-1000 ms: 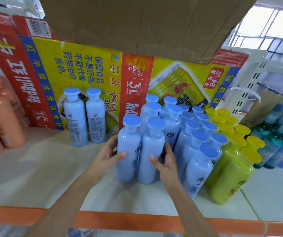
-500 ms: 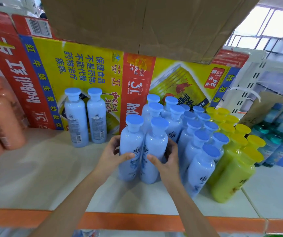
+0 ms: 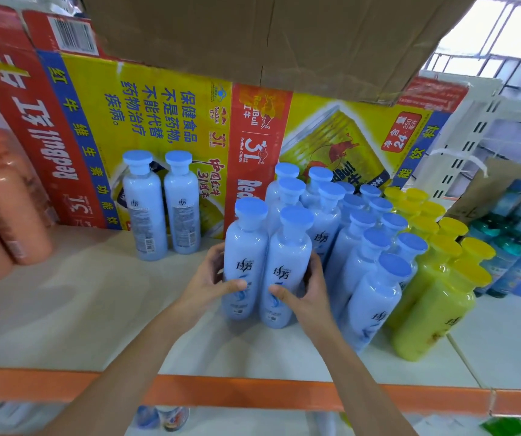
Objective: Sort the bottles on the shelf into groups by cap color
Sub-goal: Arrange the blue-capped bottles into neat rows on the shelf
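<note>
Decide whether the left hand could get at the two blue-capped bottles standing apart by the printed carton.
Probably yes: only bare shelf lies between the left hand and the two separate bottles, though it must release the front-left bottle it grips.

Place: a shop or its stockroom; goods stand on open racking
Racking: white shelf board (image 3: 80, 309) on an orange front beam (image 3: 253, 391); slotted white upright (image 3: 460, 146) at the right
Stock: many identical blue-capped bottles (image 3: 363, 262) in rows; yellow-capped bottles (image 3: 435, 303) just beside them; orange bottles (image 3: 4, 199) at the left
Packing: flattened Red Bull carton (image 3: 158, 105) behind; brown cardboard (image 3: 268, 36) overhead
</note>
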Available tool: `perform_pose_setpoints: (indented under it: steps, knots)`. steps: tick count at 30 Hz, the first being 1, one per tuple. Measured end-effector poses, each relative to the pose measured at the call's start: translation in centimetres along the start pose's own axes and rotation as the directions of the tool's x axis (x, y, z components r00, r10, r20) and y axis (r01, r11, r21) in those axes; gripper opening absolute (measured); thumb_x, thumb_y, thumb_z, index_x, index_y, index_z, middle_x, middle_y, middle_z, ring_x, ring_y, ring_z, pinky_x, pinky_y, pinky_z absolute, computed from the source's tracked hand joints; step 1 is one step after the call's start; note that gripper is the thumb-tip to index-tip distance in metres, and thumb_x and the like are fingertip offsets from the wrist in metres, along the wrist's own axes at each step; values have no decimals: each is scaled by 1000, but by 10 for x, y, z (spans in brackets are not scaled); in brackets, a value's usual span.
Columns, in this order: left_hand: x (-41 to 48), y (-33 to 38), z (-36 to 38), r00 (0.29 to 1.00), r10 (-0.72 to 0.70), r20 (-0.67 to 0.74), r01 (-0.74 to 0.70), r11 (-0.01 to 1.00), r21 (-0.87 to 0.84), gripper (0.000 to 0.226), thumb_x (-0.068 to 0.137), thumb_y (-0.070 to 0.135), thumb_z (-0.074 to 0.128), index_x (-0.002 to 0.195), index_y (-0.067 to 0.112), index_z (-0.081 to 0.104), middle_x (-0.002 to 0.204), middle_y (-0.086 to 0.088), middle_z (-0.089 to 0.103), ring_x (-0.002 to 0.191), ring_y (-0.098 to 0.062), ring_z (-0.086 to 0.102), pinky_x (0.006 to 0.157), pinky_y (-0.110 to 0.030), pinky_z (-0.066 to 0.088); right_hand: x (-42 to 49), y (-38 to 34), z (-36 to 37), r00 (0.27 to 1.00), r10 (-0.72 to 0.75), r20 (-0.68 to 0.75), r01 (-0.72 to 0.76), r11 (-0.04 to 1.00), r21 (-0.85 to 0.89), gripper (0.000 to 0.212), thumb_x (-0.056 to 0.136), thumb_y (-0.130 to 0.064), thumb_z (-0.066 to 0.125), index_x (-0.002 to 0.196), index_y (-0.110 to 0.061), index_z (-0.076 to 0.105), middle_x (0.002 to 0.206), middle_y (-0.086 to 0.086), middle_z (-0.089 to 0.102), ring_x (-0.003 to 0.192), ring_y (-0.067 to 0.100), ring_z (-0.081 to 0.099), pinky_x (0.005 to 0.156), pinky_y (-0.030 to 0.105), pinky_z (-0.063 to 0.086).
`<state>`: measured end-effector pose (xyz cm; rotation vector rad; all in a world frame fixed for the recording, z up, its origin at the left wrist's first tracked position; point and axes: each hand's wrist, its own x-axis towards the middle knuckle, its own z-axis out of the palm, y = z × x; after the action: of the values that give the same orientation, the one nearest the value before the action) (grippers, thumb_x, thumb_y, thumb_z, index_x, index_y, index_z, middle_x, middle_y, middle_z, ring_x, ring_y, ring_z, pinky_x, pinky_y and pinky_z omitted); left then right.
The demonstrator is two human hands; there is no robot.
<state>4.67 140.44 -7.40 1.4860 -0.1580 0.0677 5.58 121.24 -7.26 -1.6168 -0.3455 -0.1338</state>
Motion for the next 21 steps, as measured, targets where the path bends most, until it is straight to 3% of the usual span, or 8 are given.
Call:
perform_pose_setpoints:
  steps: [2,6,10,17,21]
  knots:
    - [-1,-5,3,1000,9,-16,-9,999,35,80,46,33,82,117,24,46,118,3,60,108,-10,59,85,-24,49,1,-1,-1,1000,8,-3,-8,1000,-8,75,54,-29,78,120,-23,44,118,-3,58,111,8,56,94,27,48]
    - [2,-6,1,1000,2,-10,-1,999,45,75,48,31,80,115,25,48,117,1,61,102,-7,61,79,-19,50,3,-5,-6,999,40,23,-40,999,-19,69,54,-28,77,117,-29,46,115,-7,59,107,3,57,88,19,48]
    - [0,-4,2,1000,10,1,-10,998,65,77,47,33,79,116,22,47,116,2,61,102,-4,61,80,-17,49,4,-6,-8,998,61,28,-59,997,-46,75,59,-22,77,126,-23,44,122,-3,59,114,9,56,93,23,47]
    - [-5,-5,5,999,23,-30,-21,997,73,76,49,34,78,118,24,46,119,2,60,103,-6,61,80,-17,49,3,-8,-5,998,53,20,-52,997,-49,74,62,-12,73,129,-13,42,122,1,58,112,9,56,85,15,47]
    - [-6,-2,4,1000,21,-2,-20,992,121,90,46,44,83,123,20,43,122,-1,58,110,-12,58,85,-19,49,5,-15,-12,993,86,76,-76,989,-128,75,63,-14,78,127,-27,42,121,-10,58,112,4,55,91,18,47]
